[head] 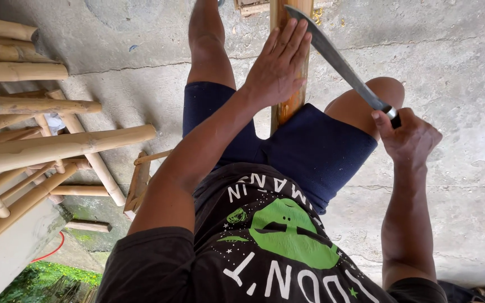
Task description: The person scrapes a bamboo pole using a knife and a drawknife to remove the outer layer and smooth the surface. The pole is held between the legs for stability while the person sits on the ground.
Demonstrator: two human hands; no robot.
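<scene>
A bamboo pole runs up between the person's knees, across dark blue shorts. The left hand lies flat on it, fingers stretched open and pressed to the wood. Just beyond those fingertips the tip of a long knife blade meets the pole's edge; the blade slants away to the right hand, whose fingers are curled tight round the handle. Well off past the left hand stands a bamboo frame on the concrete floor.

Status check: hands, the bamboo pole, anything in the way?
Left hand flat on bamboo pole. Right hand grips machete, blade against pole. Nothing between blade and pole.
</scene>
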